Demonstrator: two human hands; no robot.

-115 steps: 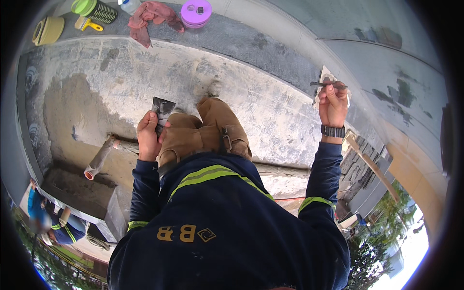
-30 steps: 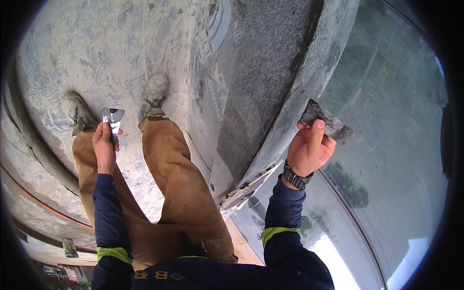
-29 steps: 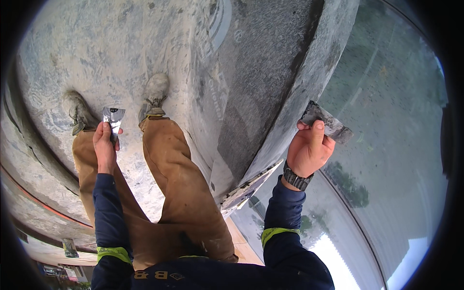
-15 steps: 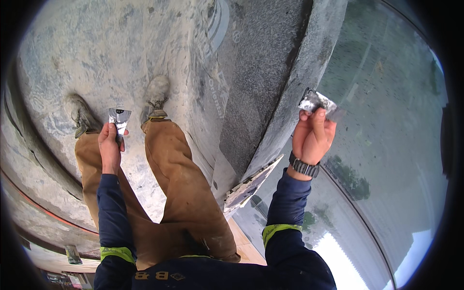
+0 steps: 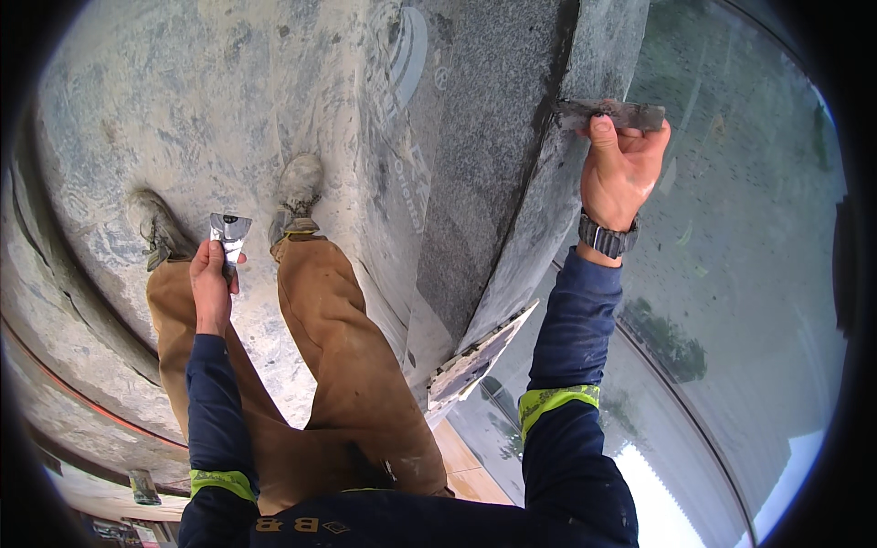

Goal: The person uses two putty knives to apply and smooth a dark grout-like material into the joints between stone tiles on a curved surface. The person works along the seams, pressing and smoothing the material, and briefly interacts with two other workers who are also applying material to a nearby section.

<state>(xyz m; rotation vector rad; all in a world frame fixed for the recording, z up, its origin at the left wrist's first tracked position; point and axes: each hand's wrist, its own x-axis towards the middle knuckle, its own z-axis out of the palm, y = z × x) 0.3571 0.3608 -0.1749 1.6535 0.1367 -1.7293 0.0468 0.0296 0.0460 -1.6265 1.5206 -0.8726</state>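
Note:
My left hand (image 5: 212,288) is closed around a small putty knife (image 5: 234,230) above the floor, near my shoes. Its wide silvery blade points away from me and carries a dark dab near the edge. Farther out and to the right, my right hand (image 5: 623,178) pinches a flat grey scraper blade (image 5: 632,116), thumb on top and fingers beneath. The blade's left end lies over the grey ledge (image 5: 598,68), close to the dark seam (image 5: 528,187); I cannot tell whether it touches. Dark smears mark the blade.
Glass (image 5: 731,201) with reflections rises along the right side. A dark grey membrane strip (image 5: 484,119) runs beside the ledge. A smeared board (image 5: 480,356) leans near my right leg. My shoes (image 5: 300,183) stand on a dusty floor covering (image 5: 228,82); an orange cord (image 5: 91,399) lies at left.
My right hand has moved away from me and slightly right, turning the scraper blade flatter, with its end over the ledge. My left hand has barely shifted and still holds the putty knife.

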